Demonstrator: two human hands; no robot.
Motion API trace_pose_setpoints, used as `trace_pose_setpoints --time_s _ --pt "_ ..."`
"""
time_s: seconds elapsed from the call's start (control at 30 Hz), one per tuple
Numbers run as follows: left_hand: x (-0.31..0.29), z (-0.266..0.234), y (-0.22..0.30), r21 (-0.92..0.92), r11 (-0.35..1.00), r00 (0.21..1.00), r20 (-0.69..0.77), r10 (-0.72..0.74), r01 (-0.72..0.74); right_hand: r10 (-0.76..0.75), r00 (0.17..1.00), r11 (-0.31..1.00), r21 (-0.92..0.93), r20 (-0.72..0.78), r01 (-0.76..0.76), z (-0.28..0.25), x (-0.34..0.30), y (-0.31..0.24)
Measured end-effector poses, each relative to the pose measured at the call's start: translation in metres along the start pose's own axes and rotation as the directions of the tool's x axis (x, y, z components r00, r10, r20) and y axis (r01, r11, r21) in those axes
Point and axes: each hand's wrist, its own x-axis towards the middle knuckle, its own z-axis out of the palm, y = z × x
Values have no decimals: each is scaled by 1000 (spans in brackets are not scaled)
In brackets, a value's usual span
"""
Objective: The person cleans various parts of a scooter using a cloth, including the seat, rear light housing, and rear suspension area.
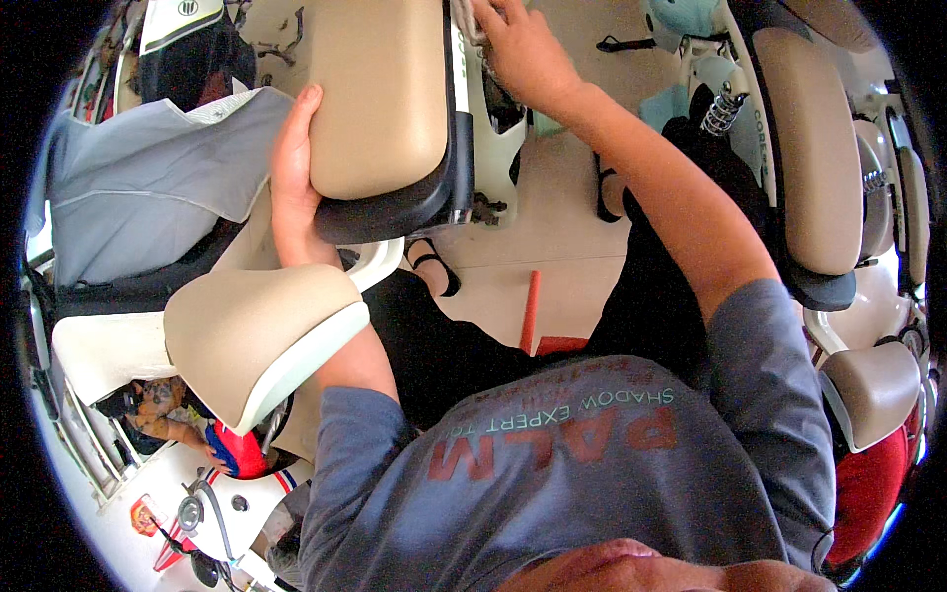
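Note:
A long beige scooter seat (380, 99) with a black lower edge fills the upper middle. My left hand (293, 163) grips its left side, thumb showing against the edge and the other fingers hidden by the seat. At the top, past the seat's right side, my right hand (518, 44) is closed on a greyish cloth (467, 22), pressed near the scooter's white side panel (498, 138). Only part of the cloth shows. Close to my left forearm stands a beige padded backrest (256, 326) with a pale rim.
A grey cover (158, 187) drapes over another scooter at left. On the right stands a further scooter with a brown seat (814, 148) and a coil spring (723, 111). Below me shows a red stool (560, 344). A white scooter front (232, 513) is at lower left.

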Motion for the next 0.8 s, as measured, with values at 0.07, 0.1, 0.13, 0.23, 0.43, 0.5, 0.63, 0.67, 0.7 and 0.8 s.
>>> trace_pose_setpoints --time_s 0.07,0.1,0.13,0.23,0.43,0.5,0.63,0.67,0.7,0.8 --pt "3 -6 -2 -29 1000 1000 1 14 -14 316 884 948 -156 344 -278 -6 6 2" --pt "2 -8 -3 -42 999 1000 -2 21 -21 376 860 923 -221 346 -314 -1 1 7" --pt "3 -10 -3 -37 999 1000 -2 30 -30 434 833 893 -286 344 -348 4 -4 13" --pt "9 -11 -1 -12 999 999 21 46 -46 509 734 861 -266 450 -434 19 -13 58" --pt "9 -14 -3 -16 996 995 47 89 -89 227 969 973 -68 98 -221 16 13 50" --pt "16 -22 -9 4 992 991 40 127 -127 252 954 965 -115 163 -235 11 12 20" --pt "12 -18 -7 25 993 993 28 119 -120 295 930 952 -150 221 -266 8 18 8" --pt "14 -21 -7 15 994 993 43 108 -109 313 923 946 -162 224 -282 8 20 6" --pt "15 -22 -7 6 995 993 58 98 -99 326 919 942 -157 223 -296 7 20 4" --pt "14 -17 -6 72 981 983 36 179 -181 352 903 933 -168 245 -318 1 20 -7"
